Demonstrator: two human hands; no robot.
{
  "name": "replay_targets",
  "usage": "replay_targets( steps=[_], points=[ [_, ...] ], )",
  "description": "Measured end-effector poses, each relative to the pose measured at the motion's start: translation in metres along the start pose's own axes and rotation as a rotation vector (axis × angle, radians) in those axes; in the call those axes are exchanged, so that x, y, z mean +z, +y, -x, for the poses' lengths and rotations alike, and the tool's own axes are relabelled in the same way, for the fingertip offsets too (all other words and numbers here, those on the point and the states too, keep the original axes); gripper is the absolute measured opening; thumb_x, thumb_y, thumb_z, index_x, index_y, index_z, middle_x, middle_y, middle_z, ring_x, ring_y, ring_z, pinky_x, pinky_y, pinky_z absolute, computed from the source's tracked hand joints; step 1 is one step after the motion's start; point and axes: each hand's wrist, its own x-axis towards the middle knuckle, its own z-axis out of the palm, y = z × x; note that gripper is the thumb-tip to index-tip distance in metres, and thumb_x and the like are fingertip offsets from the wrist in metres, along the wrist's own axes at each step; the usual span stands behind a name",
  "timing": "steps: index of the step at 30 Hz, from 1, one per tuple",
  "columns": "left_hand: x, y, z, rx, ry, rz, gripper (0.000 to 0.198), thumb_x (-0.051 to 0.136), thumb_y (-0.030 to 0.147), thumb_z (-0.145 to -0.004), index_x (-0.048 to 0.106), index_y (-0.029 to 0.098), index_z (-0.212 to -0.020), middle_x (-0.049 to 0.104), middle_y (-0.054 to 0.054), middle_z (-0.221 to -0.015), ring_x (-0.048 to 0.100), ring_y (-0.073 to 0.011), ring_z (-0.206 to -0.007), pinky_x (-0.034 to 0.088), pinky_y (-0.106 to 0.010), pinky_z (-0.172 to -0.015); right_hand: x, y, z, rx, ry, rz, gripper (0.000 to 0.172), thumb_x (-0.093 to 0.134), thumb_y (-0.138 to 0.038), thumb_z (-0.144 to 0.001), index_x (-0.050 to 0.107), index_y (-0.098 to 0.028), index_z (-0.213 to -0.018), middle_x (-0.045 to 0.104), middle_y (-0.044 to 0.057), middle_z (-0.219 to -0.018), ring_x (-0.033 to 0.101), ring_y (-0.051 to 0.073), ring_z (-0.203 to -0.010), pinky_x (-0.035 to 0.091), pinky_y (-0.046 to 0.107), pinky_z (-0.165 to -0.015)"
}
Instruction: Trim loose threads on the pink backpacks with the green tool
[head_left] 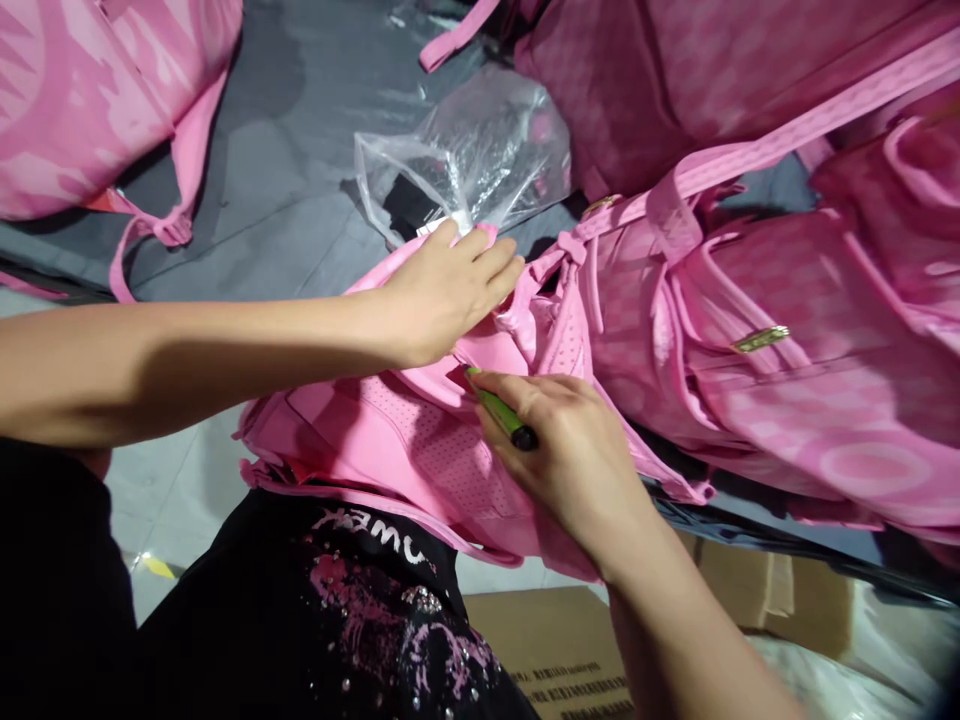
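Observation:
A pink backpack (337,430) lies in front of me with its perforated back panel and straps facing up. My left hand (450,290) is on its upper part, fingers bent over the pink fabric; the thumb is hidden. In my right hand (570,450) is a slim green tool with a black end (504,412), its thin tip pointing at the fabric just below my left hand. The tip is too small to make out its kind. Pink straps (536,310) bunch up beside both hands.
Behind my left hand lies a clear plastic bag (502,140) on the dark tabletop (300,120). More pink backpacks (750,330) crowd the right side, and a camouflage-patterned one (112,90) stands at upper left. Below are a cardboard box (555,640) and the tiled floor.

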Motion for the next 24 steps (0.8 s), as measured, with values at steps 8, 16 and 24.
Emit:
replay_targets(
  steps=[8,16,24],
  points=[
    [-0.012,-0.019,0.042,-0.178,-0.077,0.041,0.122,0.078,0.025,-0.072,-0.006,0.038,-0.161,-0.011,-0.008,-0.17,0.032,-0.0462,-0.138,0.046,-0.06,-0.101,0.034,-0.019,-0.005,-0.037,0.295,-0.243,0.021,0.058,-0.023,-0.095,0.068,-0.023,-0.113,0.079,0.005,-0.105,0.074,0.023,-0.087,0.045,0.04,-0.08],
    [-0.006,-0.008,0.051,-0.316,-0.067,-0.13,0.1,0.054,0.003,-0.084,-0.002,0.034,-0.162,-0.003,-0.019,-0.169,0.039,-0.044,-0.137,0.058,-0.053,-0.084,0.064,-0.023,-0.022,-0.066,0.41,-0.351,0.024,0.063,-0.022,-0.094,0.068,-0.022,-0.117,0.08,0.003,-0.101,0.065,0.017,-0.068,0.042,0.038,-0.08],
    [-0.012,-0.03,0.052,-0.197,-0.171,-0.093,0.11,0.061,0.012,-0.084,-0.014,0.035,-0.16,-0.002,-0.017,-0.17,0.038,-0.0395,-0.139,0.054,-0.042,-0.092,0.065,-0.024,-0.02,-0.021,0.437,-0.378,0.024,0.064,-0.026,-0.094,0.071,-0.021,-0.116,0.08,0.002,-0.099,0.062,0.016,-0.066,0.042,0.036,-0.08]
  ],
)
